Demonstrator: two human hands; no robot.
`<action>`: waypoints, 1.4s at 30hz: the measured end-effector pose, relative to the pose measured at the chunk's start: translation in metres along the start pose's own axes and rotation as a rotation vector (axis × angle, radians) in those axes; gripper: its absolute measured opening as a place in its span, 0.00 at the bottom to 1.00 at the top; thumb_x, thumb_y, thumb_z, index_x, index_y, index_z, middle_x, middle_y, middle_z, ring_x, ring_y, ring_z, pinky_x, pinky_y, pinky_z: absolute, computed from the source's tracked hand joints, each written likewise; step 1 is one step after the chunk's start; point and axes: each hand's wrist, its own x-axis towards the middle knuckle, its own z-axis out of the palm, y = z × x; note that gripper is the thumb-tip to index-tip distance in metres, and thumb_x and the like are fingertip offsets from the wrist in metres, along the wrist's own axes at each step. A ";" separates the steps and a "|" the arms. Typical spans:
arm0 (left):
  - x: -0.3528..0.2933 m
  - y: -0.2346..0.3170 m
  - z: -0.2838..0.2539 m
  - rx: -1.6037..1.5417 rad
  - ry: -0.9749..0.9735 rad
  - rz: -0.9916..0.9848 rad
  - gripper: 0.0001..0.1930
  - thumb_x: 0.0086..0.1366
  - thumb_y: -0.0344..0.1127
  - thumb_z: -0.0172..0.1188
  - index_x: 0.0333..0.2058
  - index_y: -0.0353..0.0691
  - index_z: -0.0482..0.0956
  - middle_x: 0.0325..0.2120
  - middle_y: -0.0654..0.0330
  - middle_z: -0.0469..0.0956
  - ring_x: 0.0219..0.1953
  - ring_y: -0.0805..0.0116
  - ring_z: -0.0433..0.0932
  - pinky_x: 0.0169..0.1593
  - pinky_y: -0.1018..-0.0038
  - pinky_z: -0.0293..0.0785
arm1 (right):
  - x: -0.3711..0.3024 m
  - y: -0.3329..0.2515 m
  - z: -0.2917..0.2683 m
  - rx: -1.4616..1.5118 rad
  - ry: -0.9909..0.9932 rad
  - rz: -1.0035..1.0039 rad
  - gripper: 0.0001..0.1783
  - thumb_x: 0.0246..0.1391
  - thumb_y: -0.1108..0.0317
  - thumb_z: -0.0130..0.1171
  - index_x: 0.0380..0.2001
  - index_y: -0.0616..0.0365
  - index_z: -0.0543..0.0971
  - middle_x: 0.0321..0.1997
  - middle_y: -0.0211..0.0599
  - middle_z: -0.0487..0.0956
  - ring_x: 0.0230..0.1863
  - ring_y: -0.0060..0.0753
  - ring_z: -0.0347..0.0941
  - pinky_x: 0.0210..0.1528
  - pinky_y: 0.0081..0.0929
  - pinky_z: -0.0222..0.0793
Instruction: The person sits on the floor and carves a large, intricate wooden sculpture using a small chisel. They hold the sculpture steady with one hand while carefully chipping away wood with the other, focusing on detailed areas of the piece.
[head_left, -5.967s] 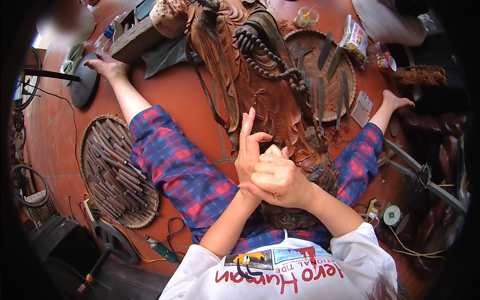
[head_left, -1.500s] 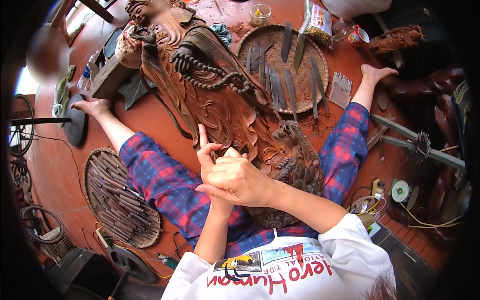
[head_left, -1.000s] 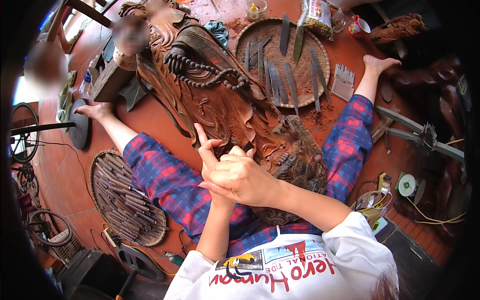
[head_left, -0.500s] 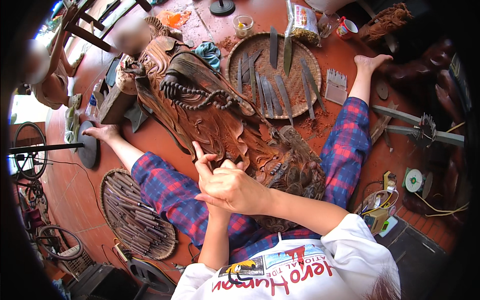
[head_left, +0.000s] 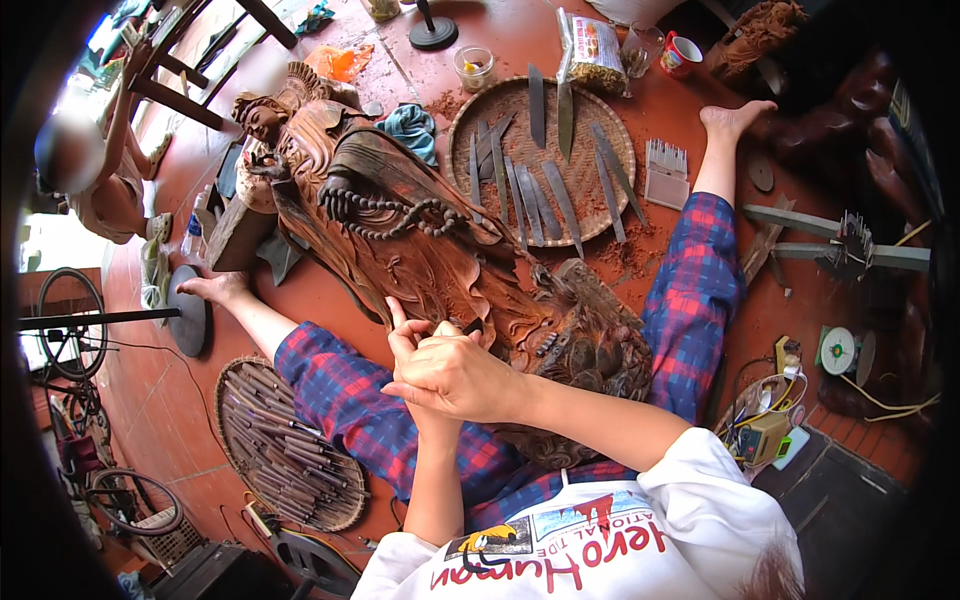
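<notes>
Statue (head_left: 395, 240) in carved wood lies between outstretched legs (head_left: 345, 375), right hand (head_left: 452, 374) pressed over left hand (head_left: 403, 340), anything pinched unclear; a slipping hold could mar the draped folds (head_left: 440, 285).

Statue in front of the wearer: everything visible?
The statue is a carved robed figure, seemingly wood: reddish brown, darker on the sleeve, bead string and knobbly base. It lies face up: head toward the picture's upper left, base between the person's legs. A wooden block sits beside its head end; whether it props it is unclear. The left hand and right hand are at the lower robe; contact can't be told.
</notes>
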 end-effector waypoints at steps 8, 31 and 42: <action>-0.006 -0.004 0.008 0.114 0.077 0.098 0.27 0.50 0.29 0.77 0.43 0.36 0.68 0.70 0.36 0.58 0.57 0.59 0.73 0.59 0.70 0.67 | -0.006 0.001 0.006 -0.120 0.028 -0.180 0.17 0.62 0.56 0.61 0.29 0.61 0.79 0.29 0.40 0.79 0.34 0.39 0.75 0.42 0.38 0.64; -0.017 0.003 0.025 0.114 0.131 0.082 0.25 0.55 0.28 0.73 0.44 0.39 0.64 0.72 0.36 0.53 0.71 0.47 0.61 0.65 0.64 0.61 | -0.018 -0.005 -0.021 -0.150 -0.195 -0.151 0.19 0.60 0.56 0.64 0.22 0.58 0.76 0.27 0.37 0.76 0.34 0.38 0.74 0.40 0.34 0.64; -0.023 -0.013 0.024 0.056 0.136 0.089 0.27 0.52 0.28 0.74 0.46 0.35 0.66 0.71 0.36 0.53 0.72 0.42 0.58 0.67 0.62 0.62 | -0.020 0.000 -0.018 0.019 -0.221 -0.147 0.23 0.61 0.52 0.60 0.19 0.58 0.75 0.26 0.36 0.76 0.34 0.38 0.75 0.43 0.37 0.64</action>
